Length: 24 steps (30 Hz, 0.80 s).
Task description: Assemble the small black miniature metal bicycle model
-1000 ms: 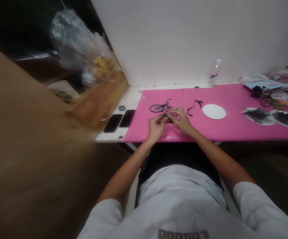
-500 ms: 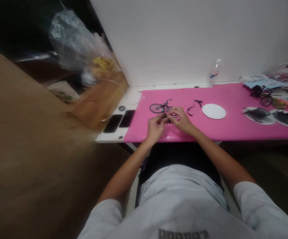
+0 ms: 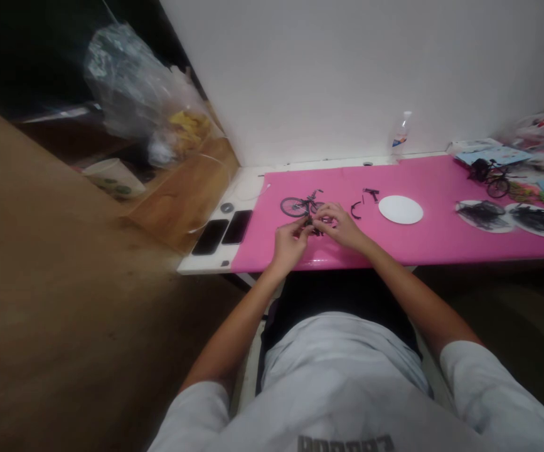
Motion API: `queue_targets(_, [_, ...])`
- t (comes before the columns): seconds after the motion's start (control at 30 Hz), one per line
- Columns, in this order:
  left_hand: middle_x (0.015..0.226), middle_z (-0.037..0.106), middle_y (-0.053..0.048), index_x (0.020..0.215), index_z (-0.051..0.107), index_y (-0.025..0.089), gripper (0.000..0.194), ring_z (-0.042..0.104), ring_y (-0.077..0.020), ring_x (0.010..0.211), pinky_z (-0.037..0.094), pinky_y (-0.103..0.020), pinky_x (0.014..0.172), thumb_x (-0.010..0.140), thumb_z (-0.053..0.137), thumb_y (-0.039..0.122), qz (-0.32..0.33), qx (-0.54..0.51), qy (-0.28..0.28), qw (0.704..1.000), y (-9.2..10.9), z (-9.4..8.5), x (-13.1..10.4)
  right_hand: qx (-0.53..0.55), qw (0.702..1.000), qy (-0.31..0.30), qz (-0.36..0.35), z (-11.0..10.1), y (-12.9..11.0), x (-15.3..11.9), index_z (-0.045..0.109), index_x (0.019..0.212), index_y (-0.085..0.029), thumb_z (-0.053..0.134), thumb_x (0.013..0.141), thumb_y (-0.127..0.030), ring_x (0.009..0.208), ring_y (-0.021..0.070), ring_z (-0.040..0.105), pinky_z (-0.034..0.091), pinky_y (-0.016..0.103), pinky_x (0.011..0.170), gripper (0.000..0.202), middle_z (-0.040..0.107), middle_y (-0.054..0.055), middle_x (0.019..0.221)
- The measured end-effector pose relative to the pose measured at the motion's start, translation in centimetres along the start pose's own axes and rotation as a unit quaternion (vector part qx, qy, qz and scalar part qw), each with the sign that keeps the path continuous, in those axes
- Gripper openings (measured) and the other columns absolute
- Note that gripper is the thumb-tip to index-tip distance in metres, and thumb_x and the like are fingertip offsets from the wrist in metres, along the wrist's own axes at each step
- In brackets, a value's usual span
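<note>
My left hand and my right hand meet over the pink mat near the front edge. Both pinch a small dark part between their fingertips; its shape is mostly hidden. Just behind them lies a small black model bicycle, its front end partly covered by my right hand. Other little black pieces show under and beside my fingers. To the right of my right hand are a curved black part and a black angular part.
A white plate lies right of the parts. Farther right, two plates hold black pieces, with another model bicycle behind. Two dark phones lie at the left; a bottle stands by the wall.
The view has shifted slightly, so the table things appear a little farther left. My hands keep the same pinch on the small dark part.
</note>
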<state>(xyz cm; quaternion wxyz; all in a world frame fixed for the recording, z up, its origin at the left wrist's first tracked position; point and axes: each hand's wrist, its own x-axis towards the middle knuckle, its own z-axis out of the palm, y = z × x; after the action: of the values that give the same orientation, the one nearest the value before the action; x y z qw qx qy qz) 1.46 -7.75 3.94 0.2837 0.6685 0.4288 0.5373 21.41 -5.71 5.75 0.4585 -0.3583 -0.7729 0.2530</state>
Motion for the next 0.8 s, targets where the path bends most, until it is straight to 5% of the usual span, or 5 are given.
queue_targets(0.5, [0.102, 0.085, -0.015, 0.121, 0.082, 0.012, 0.053, 0.084, -0.0282, 0.083, 0.070, -0.039, 0.082, 0.092, 0.083, 0.056, -0.036, -0.078, -0.012, 0.996, -0.48, 0.16, 0.22, 0.019, 1.000, 0.001, 0.002, -0.56, -0.95, 0.07, 0.083, 0.103, -0.027, 0.076, 0.100, -0.043, 0.119, 0.0282, 0.063, 0.057, 0.047, 0.099, 0.018, 0.072, 0.009, 0.117])
queue_targets(0.8, [0.100, 0.086, -0.012, 0.125, 0.082, 0.015, 0.042, 0.084, -0.0271, 0.084, 0.070, -0.038, 0.082, 0.095, 0.079, 0.045, -0.016, -0.046, -0.020, 0.999, -0.57, 0.00, 0.21, 0.023, 1.000, -0.005, 0.007, -0.70, -0.74, 0.08, 0.083, 0.103, -0.027, 0.078, 0.098, -0.043, 0.118, 0.0286, 0.064, 0.057, 0.049, 0.101, 0.017, 0.072, 0.010, 0.117])
